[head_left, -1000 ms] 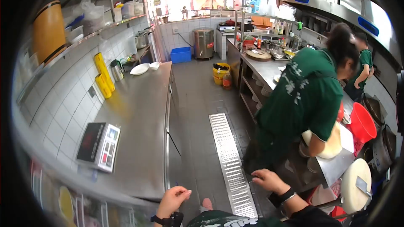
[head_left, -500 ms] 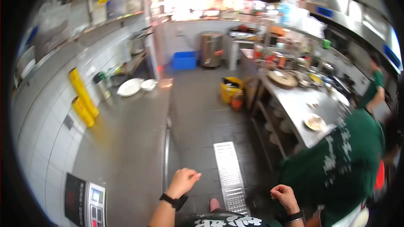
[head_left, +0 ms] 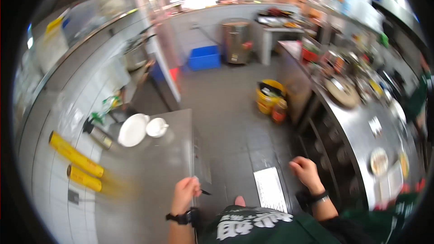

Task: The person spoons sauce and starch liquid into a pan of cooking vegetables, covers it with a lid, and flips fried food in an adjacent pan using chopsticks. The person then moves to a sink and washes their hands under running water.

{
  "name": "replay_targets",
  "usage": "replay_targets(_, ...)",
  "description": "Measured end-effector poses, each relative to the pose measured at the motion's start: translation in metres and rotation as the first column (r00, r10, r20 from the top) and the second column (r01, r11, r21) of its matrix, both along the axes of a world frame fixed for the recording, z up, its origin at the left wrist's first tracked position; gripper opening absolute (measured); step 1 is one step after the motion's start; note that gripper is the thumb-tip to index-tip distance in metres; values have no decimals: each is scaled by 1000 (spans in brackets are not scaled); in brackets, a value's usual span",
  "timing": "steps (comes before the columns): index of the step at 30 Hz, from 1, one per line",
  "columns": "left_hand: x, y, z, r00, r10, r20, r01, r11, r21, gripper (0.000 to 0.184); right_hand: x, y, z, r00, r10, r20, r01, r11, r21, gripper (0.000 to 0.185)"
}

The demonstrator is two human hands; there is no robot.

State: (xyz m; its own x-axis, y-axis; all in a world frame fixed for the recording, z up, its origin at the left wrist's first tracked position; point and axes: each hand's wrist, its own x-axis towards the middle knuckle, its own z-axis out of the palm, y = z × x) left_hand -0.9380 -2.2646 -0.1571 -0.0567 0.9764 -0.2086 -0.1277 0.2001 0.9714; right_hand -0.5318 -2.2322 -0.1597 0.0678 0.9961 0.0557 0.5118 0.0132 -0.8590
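Observation:
My left hand (head_left: 186, 194) is loosely closed by the front edge of the steel counter (head_left: 149, 176), a black watch on its wrist. I see nothing plainly held in it; a small dark shape shows just beyond its fingertips, and I cannot tell what it is. My right hand (head_left: 307, 171) hangs over the aisle with fingers curled and nothing visible in them. Farther along the counter lie a white oval plate (head_left: 132, 131) and a white bowl (head_left: 156, 127). A dark flask-like container (head_left: 98, 134) stands near the wall.
Two yellow tubes (head_left: 77, 154) run along the left wall. A yellow bucket (head_left: 270, 97) and a blue bin (head_left: 203, 58) are on the floor ahead. To the right is a steel worktable (head_left: 357, 133) with several dishes. A co-worker's green sleeve (head_left: 418, 97) shows at far right.
The view has moved forward and tilted down, so the plate, bowl and bucket look nearer. The co-worker in green at right has mostly left the view. Both my hands stay curled.

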Motion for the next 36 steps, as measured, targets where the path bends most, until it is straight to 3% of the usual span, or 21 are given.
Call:
replay_targets(2,7,84,-7,986,-21,-168,47,987,152,20,8,55,-13,955,-62,-289,13,986,-168,23)
replay_targets(4,24,168,2,999,8,45,-13,994,111,21,14,105,-2,868,-86,-490,-33,973,-230,36)
replay_targets(5,33,202,15,962,6,272,-23,998,60,23,14,125,7,788,-122,-604,8,982,-188,40)
replay_targets(6,39,241,25,876,7,482,-9,1000,2,26,13,150,14,687,-165,-707,73,985,-158,44)
replay_targets(8,40,326,20,602,-151,784,201,979,35,33,25,205,22,391,-94,-916,-20,994,-110,46)
replay_targets(10,51,398,28,471,-154,869,265,964,27,36,37,270,24,198,-18,-980,-84,996,-35,44)
replay_targets(12,57,462,31,504,-136,853,277,961,-11,35,45,341,22,-35,33,-999,-209,977,40,45)
replay_targets(14,53,524,23,504,-272,820,350,932,95,33,45,415,27,-61,-70,-996,-186,981,-57,48)
replay_targets(16,46,576,20,664,-206,719,294,956,3,28,40,488,38,-71,-121,-990,-219,970,-103,54)
replay_targets(18,41,618,26,864,-107,492,160,985,-68,19,37,566,34,-156,2,-988,-336,940,55,57)
replay_targets(20,24,659,24,874,-58,482,99,993,-61,10,29,638,36,-186,22,-982,-384,919,93,57)
replay_targets(22,3,703,11,917,-15,399,33,999,-39,8,26,705,29,-148,52,-988,-428,897,111,56)
replay_targets(24,-15,753,-5,965,84,249,-54,990,-127,10,14,762,33,441,-106,-891,-209,954,-217,46)
replay_targets(25,-26,781,-15,972,81,221,-49,988,-143,10,18,785,18,747,-92,-659,-114,958,-263,40)
replay_targets(28,-24,888,-8,948,74,309,-27,988,-151,8,29,843,33,843,-63,-534,-45,981,-188,26)
replay_targets(30,1,963,6,958,50,283,-24,995,-96,7,37,871,54,530,16,-848,-199,974,-105,25)
replay_targets(32,14,1050,-17,932,-166,-322,180,984,12,19,59,912,26,889,-102,-445,30,986,-166,26)
replay_targets(33,34,1085,-14,919,-196,-342,218,976,28,20,81,929,23,993,-118,-29,112,979,-171,27)
replay_targets(34,46,1123,-10,877,-296,-377,319,948,-1,14,100,951,17,912,-139,386,211,966,-150,27)
replay_targets(35,65,1158,3,902,-351,-253,361,932,-4,13,109,968,23,958,-278,-63,266,951,-160,28)
replay_targets(36,84,1186,13,908,-402,-120,402,915,-21,12,116,977,36,797,-343,-498,281,939,-197,28)
